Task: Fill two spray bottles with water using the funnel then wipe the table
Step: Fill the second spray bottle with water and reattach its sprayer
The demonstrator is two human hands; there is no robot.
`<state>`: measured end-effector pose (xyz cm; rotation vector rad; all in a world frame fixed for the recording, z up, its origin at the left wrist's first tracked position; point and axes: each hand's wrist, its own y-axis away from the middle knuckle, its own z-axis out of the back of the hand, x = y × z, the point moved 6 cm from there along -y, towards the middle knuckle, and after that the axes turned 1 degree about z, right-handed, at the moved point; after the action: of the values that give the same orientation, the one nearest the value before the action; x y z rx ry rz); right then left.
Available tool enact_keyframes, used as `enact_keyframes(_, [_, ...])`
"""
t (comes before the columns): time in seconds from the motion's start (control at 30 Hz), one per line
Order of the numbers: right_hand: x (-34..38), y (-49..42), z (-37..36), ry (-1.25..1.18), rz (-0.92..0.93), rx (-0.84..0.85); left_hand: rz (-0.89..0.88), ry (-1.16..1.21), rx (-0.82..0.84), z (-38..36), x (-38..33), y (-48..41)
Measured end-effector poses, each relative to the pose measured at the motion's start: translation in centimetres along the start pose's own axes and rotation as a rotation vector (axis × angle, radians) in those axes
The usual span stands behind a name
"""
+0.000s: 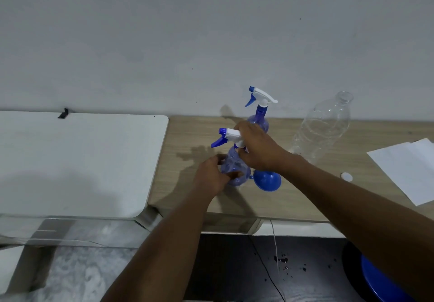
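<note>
A clear blue spray bottle (234,165) stands on the wooden table (195,135). My left hand (212,176) grips its body from the left. My right hand (258,148) is closed over its white and blue trigger head (226,136) at the neck. A second blue spray bottle (259,111), with its trigger head on, stands behind near the wall. The blue funnel (267,180) lies on the table just right of the held bottle, partly under my right wrist. A large clear plastic bottle (323,125) without its cap stands to the right.
A small white cap (346,176) lies on the table right of my arm. White paper sheets (408,167) sit at the right edge. A white tabletop (77,163) adjoins on the left. A blue stool (380,283) and a thin cable (274,238) are below the table's front edge.
</note>
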<state>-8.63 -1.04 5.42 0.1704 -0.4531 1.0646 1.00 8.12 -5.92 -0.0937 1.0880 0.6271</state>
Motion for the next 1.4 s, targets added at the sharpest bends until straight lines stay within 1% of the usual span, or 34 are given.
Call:
enact_keyframes(0.13, [0.2,0.4,0.0,0.106,0.001,-0.135,-0.008,0.008,-0.006,-0.2,0.0,0.0])
enact_keyframes(0.23, [0.4,0.3,-0.1,0.169,-0.007,-0.187,-0.015,0.01,-0.018,-0.1,0.0,0.1])
enact_keyframes(0.37, [0.5,0.3,-0.2,0.122,0.032,-0.162,-0.013,0.018,-0.009,-0.2,0.1,0.0])
enact_keyframes(0.4, [0.4,0.3,-0.1,0.147,0.017,-0.159,-0.012,0.018,-0.003,-0.3,0.2,-0.1])
enact_keyframes(0.5, [0.2,0.3,-0.1,0.236,-0.032,-0.225,-0.023,0.0,-0.011,-0.5,0.3,-0.1])
enact_keyframes(0.57, [0.5,0.4,-0.4,0.209,-0.02,-0.235,-0.011,-0.007,-0.013,-0.4,0.4,-0.1])
enact_keyframes(0.67, [0.4,0.4,-0.5,0.151,-0.024,-0.18,0.011,0.001,0.008,-0.5,0.5,-0.1])
enact_keyframes(0.77, [0.0,0.6,-0.3,0.158,-0.062,-0.206,0.003,0.0,0.004,-0.6,0.3,0.0])
enact_keyframes(0.87, [0.3,0.8,-0.5,0.135,-0.027,-0.202,-0.005,0.002,-0.003,-0.6,0.5,-0.1])
enact_keyframes(0.93, [0.2,0.9,-0.3,0.158,-0.037,-0.177,0.005,0.012,0.008,-0.8,0.5,-0.3])
enact_keyframes(1.07, [0.0,1.0,-0.3,0.224,-0.065,-0.232,0.005,-0.007,0.021,-1.1,0.5,-0.3])
enact_keyframes(1.13, [0.4,1.0,-0.6,0.196,-0.031,-0.22,0.007,-0.005,0.021,-0.9,0.6,-0.2])
enact_keyframes(1.2, [0.4,1.0,-0.6,0.18,-0.04,-0.177,0.015,0.018,0.026,-0.8,0.8,-0.2])
enact_keyframes(1.3, [-0.2,1.4,-0.3,0.194,-0.087,-0.226,0.012,0.018,0.031,-0.9,0.6,-0.2])
enact_keyframes(1.4, [0.3,1.6,-0.7,0.185,-0.057,-0.229,0.008,0.01,0.026,-0.8,0.5,0.0])
